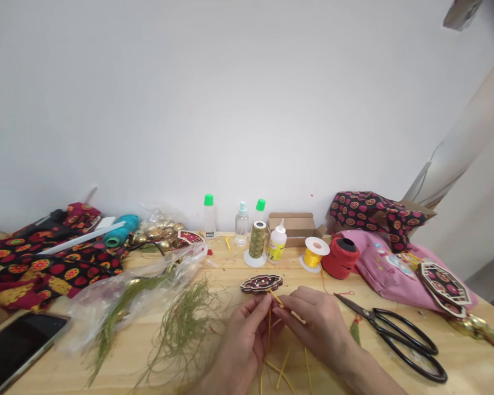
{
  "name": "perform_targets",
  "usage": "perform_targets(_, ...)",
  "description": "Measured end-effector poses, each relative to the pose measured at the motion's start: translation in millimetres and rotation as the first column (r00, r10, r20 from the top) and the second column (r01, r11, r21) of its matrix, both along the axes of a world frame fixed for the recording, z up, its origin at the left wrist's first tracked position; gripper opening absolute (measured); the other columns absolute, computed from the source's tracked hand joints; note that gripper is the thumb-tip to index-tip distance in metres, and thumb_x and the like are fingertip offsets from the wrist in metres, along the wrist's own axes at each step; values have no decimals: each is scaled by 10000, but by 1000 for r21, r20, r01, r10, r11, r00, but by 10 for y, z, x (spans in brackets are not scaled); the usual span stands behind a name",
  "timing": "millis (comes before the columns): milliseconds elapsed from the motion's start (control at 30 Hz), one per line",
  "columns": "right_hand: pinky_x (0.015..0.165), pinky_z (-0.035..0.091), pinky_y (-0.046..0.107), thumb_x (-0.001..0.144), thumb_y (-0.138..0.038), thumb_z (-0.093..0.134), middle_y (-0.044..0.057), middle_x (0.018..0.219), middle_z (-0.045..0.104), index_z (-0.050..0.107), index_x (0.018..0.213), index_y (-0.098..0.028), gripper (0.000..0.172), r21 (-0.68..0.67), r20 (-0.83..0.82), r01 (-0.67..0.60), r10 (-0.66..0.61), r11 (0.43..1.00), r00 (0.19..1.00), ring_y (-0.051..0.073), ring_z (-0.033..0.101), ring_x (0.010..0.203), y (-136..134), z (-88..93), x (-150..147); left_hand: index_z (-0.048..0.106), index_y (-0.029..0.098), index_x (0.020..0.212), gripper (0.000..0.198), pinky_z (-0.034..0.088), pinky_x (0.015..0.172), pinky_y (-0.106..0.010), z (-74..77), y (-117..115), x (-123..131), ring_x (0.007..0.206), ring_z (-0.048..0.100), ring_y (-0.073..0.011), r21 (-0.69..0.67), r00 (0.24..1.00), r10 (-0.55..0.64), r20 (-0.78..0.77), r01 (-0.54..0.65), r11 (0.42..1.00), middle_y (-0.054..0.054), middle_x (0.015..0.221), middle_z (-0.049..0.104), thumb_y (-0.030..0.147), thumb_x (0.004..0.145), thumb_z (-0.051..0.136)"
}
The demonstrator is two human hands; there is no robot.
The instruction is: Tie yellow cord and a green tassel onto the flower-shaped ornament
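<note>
Between both hands, above the wooden table, is a dark red ornament (261,284) with pale scalloped edges and a beaded face. My left hand (247,334) is closed at its lower edge, thumb on top, pinching it where a yellow cord (269,323) comes out. My right hand (313,318) pinches a strand of this cord just right of the ornament. Several cord lengths hang below the hands onto the table. The right fingertips are partly hidden behind the hand.
Black-handled scissors (395,334) lie to the right, near a pink bag (391,274). A glue bottle (277,241), yellow cord spool (314,254) and red thread cone (341,258) stand behind. Green threads (185,318), a plastic bag (156,291) and a phone (18,351) lie left.
</note>
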State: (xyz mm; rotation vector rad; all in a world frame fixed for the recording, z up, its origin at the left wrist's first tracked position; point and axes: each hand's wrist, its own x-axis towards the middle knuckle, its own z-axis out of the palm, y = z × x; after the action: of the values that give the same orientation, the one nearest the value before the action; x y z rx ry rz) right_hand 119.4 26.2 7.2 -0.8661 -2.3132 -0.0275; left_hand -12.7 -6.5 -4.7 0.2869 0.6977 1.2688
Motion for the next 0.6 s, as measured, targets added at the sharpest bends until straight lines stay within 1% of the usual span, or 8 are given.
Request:
perform_targets(67, 447, 265, 209, 820, -216, 429, -1, 520, 519, 597, 695, -170, 215, 50, 15, -13, 12, 999, 1000, 87, 443, 477, 5, 22, 20, 647, 127, 734, 114, 444, 580, -189, -27, 10, -13, 603, 560, -91, -23, 1000, 10, -23, -11, 1000, -19, 652, 614, 154, 627, 674)
perform_targets(100, 447, 262, 213, 824, -214, 425, -1, 516, 516, 598, 710, -167, 212, 74, 21, -19, 18, 997, 1000, 88, 440, 474, 4, 33, 28, 648, 126, 725, 124, 432, 534, -170, -44, 17, -18, 553, 540, -71, -31, 999, 17, -43, -18, 999, -7, 631, 601, 160, 612, 686)
perform_targets(167, 442, 248, 223, 828, -230, 425, -3, 504, 510, 587, 691, -165, 223, 117, 56, -38, 32, 992, 998, 89, 429, 463, -4, 44, 33, 647, 115, 678, 132, 360, 420, -130, -79, 34, -21, 443, 460, -29, -31, 995, 31, -90, -34, 999, 20, 561, 558, 174, 578, 710)
perform_targets(233, 442, 232, 235, 832, -248, 420, -6, 499, 507, 560, 639, -170, 251, 145, 117, -67, 50, 987, 992, 89, 420, 457, -19, 38, 21, 641, 103, 625, 146, 270, 358, -119, -99, 51, -19, 389, 384, -10, -7, 991, 25, -130, -26, 1000, 43, 488, 501, 198, 553, 724)
perform_targets(300, 448, 222, 245, 836, -257, 414, -10, 506, 510, 530, 618, -175, 260, 158, 173, -82, 54, 984, 983, 90, 420, 461, -33, 24, 2, 630, 100, 583, 165, 228, 355, -126, -99, 61, -15, 384, 353, -12, 26, 987, 10, -160, -6, 1000, 55, 445, 455, 231, 547, 724)
perform_targets(500, 453, 220, 254, 845, -249, 387, -11, 526, 529, 501, 634, -176, 250, 136, 248, -65, 30, 989, 968, 91, 425, 461, -40, 27, -20, 599, 110, 546, 253, 188, 370, -160, -47, 42, -16, 401, 318, -38, 109, 949, 12, -315, 24, 994, 54, 436, 416, 346, 620, 653)
perform_targets(600, 451, 216, 252, 845, -246, 378, -13, 519, 526, 500, 635, -175, 253, 126, 258, -73, 38, 989, 965, 89, 417, 451, -25, 25, -13, 587, 115, 550, 251, 195, 377, -152, -37, 35, -23, 407, 318, -37, 128, 945, -6, -328, 51, 990, 57, 445, 412, 344, 640, 638)
